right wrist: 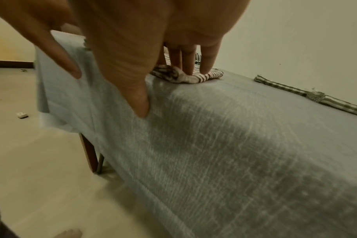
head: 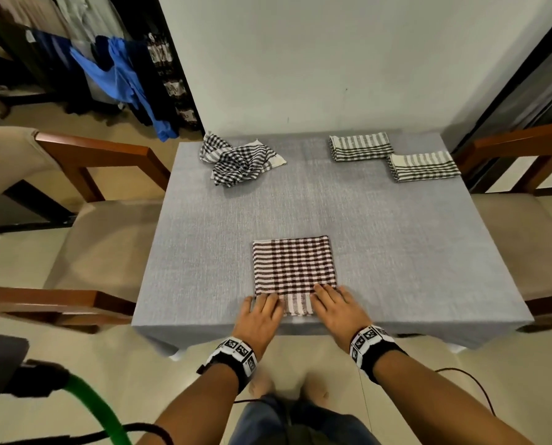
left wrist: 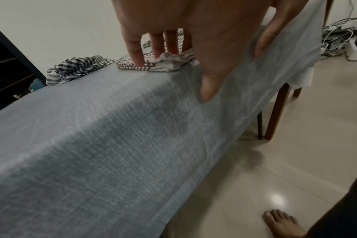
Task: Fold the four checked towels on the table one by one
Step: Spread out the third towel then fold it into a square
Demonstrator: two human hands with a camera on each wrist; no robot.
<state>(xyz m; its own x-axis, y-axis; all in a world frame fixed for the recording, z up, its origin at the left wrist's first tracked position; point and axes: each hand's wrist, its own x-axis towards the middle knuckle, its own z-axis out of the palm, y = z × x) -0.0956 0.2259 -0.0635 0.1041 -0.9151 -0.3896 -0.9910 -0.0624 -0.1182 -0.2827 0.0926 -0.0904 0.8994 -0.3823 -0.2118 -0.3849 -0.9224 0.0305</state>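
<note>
A brown-and-white checked towel [head: 293,268] lies folded into a flat rectangle near the front edge of the grey-clothed table [head: 396,236]. My left hand [head: 261,311] presses its near left corner with straight fingers, and my right hand [head: 335,303] presses the near right corner. In the left wrist view the left hand [left wrist: 194,32] has its fingertips on the towel's edge [left wrist: 167,63], the thumb apart over the cloth's drop. The right hand [right wrist: 143,40] rests the same way on the towel [right wrist: 204,76]. A crumpled black-and-white towel [head: 239,162] lies at the back left. Two folded towels [head: 361,146] [head: 423,167] lie at the back right.
Wooden chairs with beige cushions stand at the table's left [head: 91,155] and right [head: 525,142]. A white wall backs the table. A green hose [head: 98,409] and cables run at the lower left. Clothes [head: 120,75] hang at the far left.
</note>
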